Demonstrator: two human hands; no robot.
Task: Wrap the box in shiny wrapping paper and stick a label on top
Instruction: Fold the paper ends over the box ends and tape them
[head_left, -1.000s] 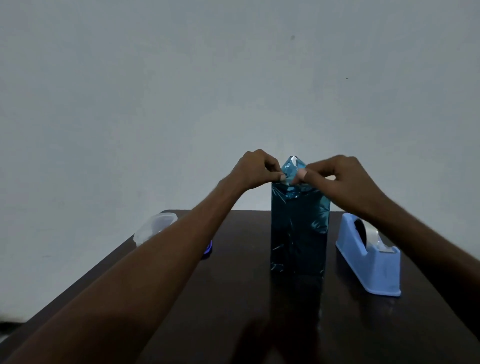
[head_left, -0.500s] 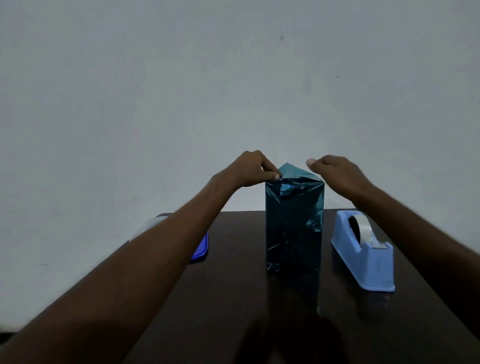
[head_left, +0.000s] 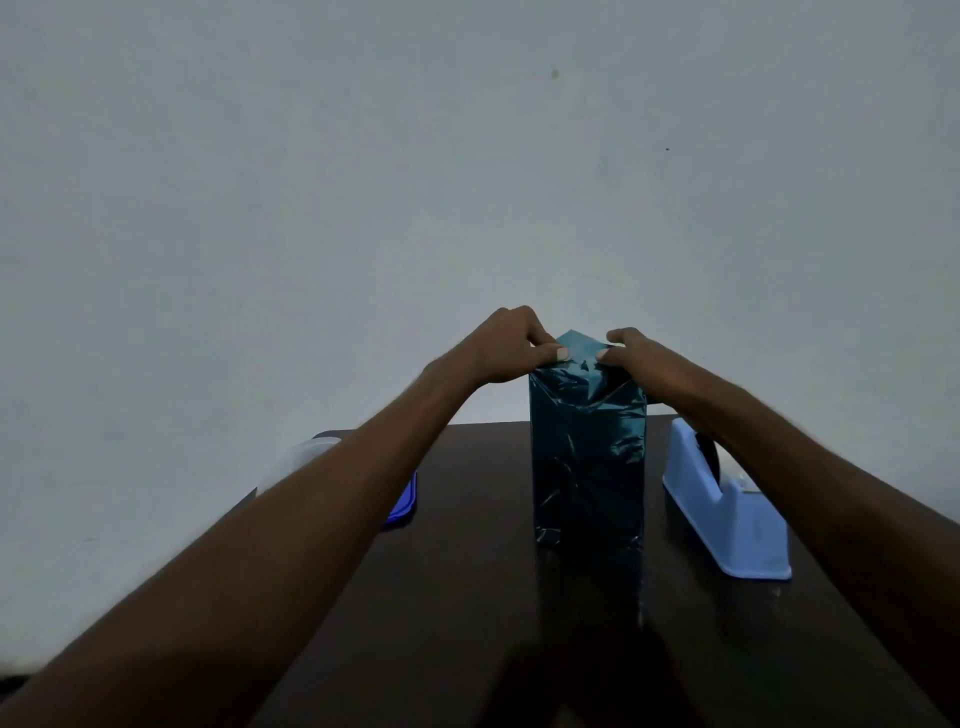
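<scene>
A tall box (head_left: 587, 457) wrapped in shiny teal paper stands upright in the middle of the dark table (head_left: 467, 597). The paper rises to a folded peak at the top. My left hand (head_left: 506, 345) pinches the paper at the top left edge, thumb forward. My right hand (head_left: 631, 358) pinches the paper at the top right edge, thumb on the front. Both thumbs nearly meet over the top front. No label is in sight.
A light blue tape dispenser (head_left: 727, 512) stands right of the box, under my right forearm. A clear plastic container (head_left: 296, 460) with a blue lid (head_left: 402, 501) sits at the left, partly hidden by my left forearm. A plain wall rises behind.
My right hand, lifted off to the right half a second ago, has come back onto the top right of the paper. The left hand stays on the top left edge.
</scene>
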